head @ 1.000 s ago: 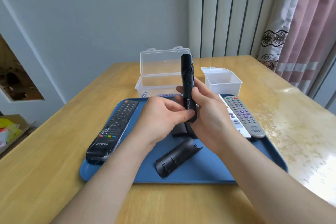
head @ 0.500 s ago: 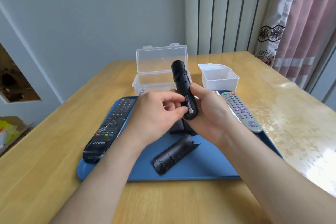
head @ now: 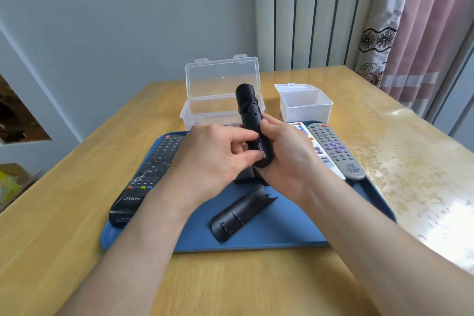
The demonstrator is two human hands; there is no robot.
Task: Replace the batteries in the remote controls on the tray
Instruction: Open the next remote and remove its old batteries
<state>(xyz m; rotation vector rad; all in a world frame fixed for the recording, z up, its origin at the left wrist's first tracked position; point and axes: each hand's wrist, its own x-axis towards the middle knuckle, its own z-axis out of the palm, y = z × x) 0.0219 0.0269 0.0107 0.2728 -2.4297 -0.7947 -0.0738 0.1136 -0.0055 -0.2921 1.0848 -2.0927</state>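
My right hand grips a black remote held upright above the blue tray, its open battery bay facing me. A battery shows in the bay. My left hand pinches at that battery with thumb and fingertips. The remote's black battery cover lies loose on the tray in front. A long black remote lies at the tray's left. A white remote and a grey remote lie at its right. Another dark piece sits under my hands, mostly hidden.
A clear plastic box with its lid up stands behind the tray. A small white open box stands to its right. The wooden table reaches a wall at the left and curtains at the far right.
The black remote has tilted back and come lower in my right hand. My left fingers have shifted onto the battery in the bay. The view has tipped slightly.
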